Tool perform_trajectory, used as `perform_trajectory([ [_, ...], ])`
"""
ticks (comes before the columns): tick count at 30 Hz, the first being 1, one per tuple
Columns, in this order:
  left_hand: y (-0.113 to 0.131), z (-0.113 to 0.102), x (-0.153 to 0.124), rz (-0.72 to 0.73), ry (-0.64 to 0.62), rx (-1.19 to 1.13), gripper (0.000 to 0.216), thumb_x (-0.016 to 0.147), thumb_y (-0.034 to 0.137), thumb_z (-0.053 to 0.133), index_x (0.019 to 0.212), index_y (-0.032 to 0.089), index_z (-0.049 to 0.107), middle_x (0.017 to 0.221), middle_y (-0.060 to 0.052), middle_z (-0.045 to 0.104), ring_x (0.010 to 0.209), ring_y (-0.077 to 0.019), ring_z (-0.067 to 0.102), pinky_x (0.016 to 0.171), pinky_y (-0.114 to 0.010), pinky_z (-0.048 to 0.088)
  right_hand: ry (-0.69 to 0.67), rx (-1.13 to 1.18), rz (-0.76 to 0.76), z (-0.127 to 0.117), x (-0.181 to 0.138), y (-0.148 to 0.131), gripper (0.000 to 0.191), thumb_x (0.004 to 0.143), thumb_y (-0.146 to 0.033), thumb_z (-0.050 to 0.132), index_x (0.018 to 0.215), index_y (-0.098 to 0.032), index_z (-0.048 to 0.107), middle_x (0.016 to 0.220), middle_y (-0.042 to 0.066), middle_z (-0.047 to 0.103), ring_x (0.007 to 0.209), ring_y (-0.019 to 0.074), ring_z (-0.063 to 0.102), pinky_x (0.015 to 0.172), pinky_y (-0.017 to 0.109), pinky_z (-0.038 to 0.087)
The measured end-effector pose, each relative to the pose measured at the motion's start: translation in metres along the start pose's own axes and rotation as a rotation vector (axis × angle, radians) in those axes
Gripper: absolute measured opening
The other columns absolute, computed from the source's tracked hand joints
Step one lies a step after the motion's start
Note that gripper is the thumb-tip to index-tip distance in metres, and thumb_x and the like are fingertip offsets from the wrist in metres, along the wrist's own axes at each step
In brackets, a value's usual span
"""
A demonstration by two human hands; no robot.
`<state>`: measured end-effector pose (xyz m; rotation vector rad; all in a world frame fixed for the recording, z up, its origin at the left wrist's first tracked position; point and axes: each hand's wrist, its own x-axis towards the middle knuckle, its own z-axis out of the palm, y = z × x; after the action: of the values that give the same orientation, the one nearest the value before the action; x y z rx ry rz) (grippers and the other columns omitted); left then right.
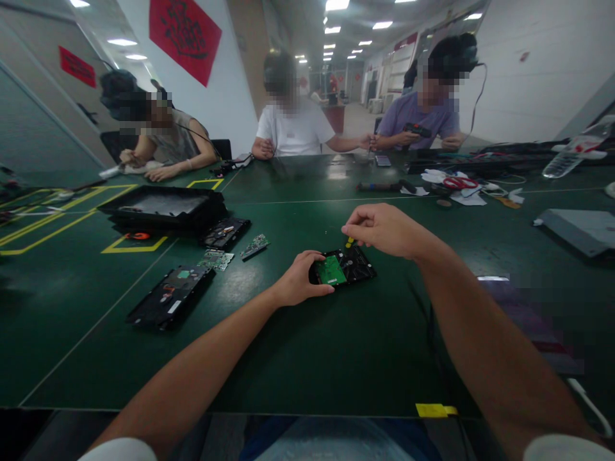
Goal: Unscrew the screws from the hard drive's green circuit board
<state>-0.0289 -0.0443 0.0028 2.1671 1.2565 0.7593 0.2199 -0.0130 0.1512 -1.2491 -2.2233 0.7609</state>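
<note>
A black hard drive [353, 264] with a green circuit board [330, 270] facing up lies on the green table [336, 346]. My left hand [300, 280] grips its left edge, fingers closed round it. My right hand [382, 229] hovers just above the drive's far side, fingers pinched on a small yellow-handled screwdriver [350, 242] pointing down at the drive.
To the left lie another black drive [170, 296], two loose circuit boards [216, 259] [254, 246], an opened drive [225, 232] and a black tray [166, 208]. Three people sit working across the table. Red scissors [460, 182], a bottle [571, 155] and a grey box [579, 229] are at right.
</note>
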Motion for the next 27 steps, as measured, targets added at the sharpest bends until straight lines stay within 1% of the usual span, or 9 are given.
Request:
perform_trajectory([
  [2,-0.0002,0.0004,0.0,0.004,0.002,0.003,0.075,0.074,0.054,0.085,0.135,0.022,0.057,0.146,-0.014,0.052,0.139,-0.0338,0.049,0.12,-0.053,0.04,0.005,0.01,-0.011,0.0016,0.0002,-0.0007,0.02,0.09,-0.039,0.07,0.094,-0.02,0.073,0.086,0.004,0.076,0.063,0.0144,0.066,0.061,0.027,0.048],
  [5,-0.0016,0.0016,0.0003,0.01,0.005,0.004,0.075,0.074,0.054,0.086,0.135,0.023,0.056,0.146,-0.014,0.052,0.139,-0.0338,0.05,0.12,-0.054,0.04,-0.013,0.049,-0.067,0.0031,0.0006,-0.001,0.021,0.094,-0.04,0.066,0.099,-0.021,0.074,0.092,0.003,0.076,0.062,0.013,0.065,0.062,0.026,0.048],
  [8,-0.0029,0.0028,0.0006,0.013,0.013,0.006,0.076,0.072,0.053,0.087,0.135,0.024,0.057,0.146,-0.013,0.053,0.139,-0.0342,0.049,0.12,-0.055,0.04,-0.032,0.063,-0.089,0.0041,0.0013,-0.0005,0.024,0.097,-0.042,0.061,0.097,-0.022,0.075,0.089,0.002,0.075,0.064,0.0126,0.064,0.062,0.025,0.047],
  [12,-0.0027,0.0027,0.0005,0.009,0.014,0.007,0.076,0.073,0.053,0.087,0.136,0.024,0.057,0.146,-0.013,0.053,0.139,-0.0341,0.05,0.12,-0.054,0.04,-0.083,0.125,-0.039,0.0047,0.0026,0.0012,0.027,0.102,-0.039,0.056,0.1,-0.02,0.075,0.076,0.002,0.07,0.061,0.0129,0.061,0.057,0.024,0.046],
  [14,-0.0022,0.0022,0.0003,0.016,0.017,0.005,0.076,0.073,0.054,0.086,0.136,0.023,0.057,0.146,-0.013,0.053,0.138,-0.0339,0.05,0.12,-0.053,0.041,-0.116,0.197,-0.003,0.0043,0.0028,0.0018,0.026,0.103,-0.036,0.054,0.104,-0.02,0.074,0.072,0.003,0.068,0.061,0.014,0.062,0.057,0.024,0.048],
  [17,-0.0017,0.0014,-0.0001,0.021,0.017,0.005,0.075,0.074,0.053,0.086,0.136,0.023,0.057,0.145,-0.013,0.053,0.138,-0.0335,0.051,0.119,-0.052,0.041,-0.173,0.278,0.029,0.0019,0.0018,0.0009,0.023,0.103,-0.029,0.052,0.108,-0.018,0.072,0.073,0.004,0.069,0.064,0.0155,0.066,0.061,0.026,0.053],
  [19,-0.0014,0.001,-0.0004,0.018,0.009,0.008,0.075,0.074,0.053,0.086,0.137,0.023,0.057,0.145,-0.013,0.053,0.138,-0.0333,0.051,0.119,-0.052,0.041,-0.192,0.28,0.037,-0.0003,0.0007,-0.0004,0.023,0.102,-0.024,0.05,0.111,-0.018,0.07,0.074,0.004,0.07,0.065,0.0154,0.067,0.063,0.026,0.055],
  [22,-0.0012,0.0008,-0.0006,0.018,0.005,0.01,0.076,0.074,0.053,0.086,0.137,0.023,0.056,0.146,-0.014,0.053,0.138,-0.0335,0.05,0.12,-0.053,0.041,-0.163,0.205,0.01,-0.003,-0.0002,-0.0005,0.023,0.102,-0.024,0.05,0.112,-0.019,0.071,0.072,0.002,0.067,0.064,0.0142,0.065,0.06,0.024,0.052],
  [27,-0.0019,0.0011,-0.0003,0.016,0.008,0.005,0.075,0.074,0.054,0.086,0.136,0.023,0.057,0.147,-0.013,0.052,0.139,-0.0343,0.05,0.119,-0.053,0.04,-0.074,0.107,-0.031,-0.0021,0.0013,0.0045,0.022,0.097,-0.04,0.063,0.102,-0.021,0.072,0.081,0.004,0.071,0.069,0.0158,0.065,0.058,0.025,0.048],
])
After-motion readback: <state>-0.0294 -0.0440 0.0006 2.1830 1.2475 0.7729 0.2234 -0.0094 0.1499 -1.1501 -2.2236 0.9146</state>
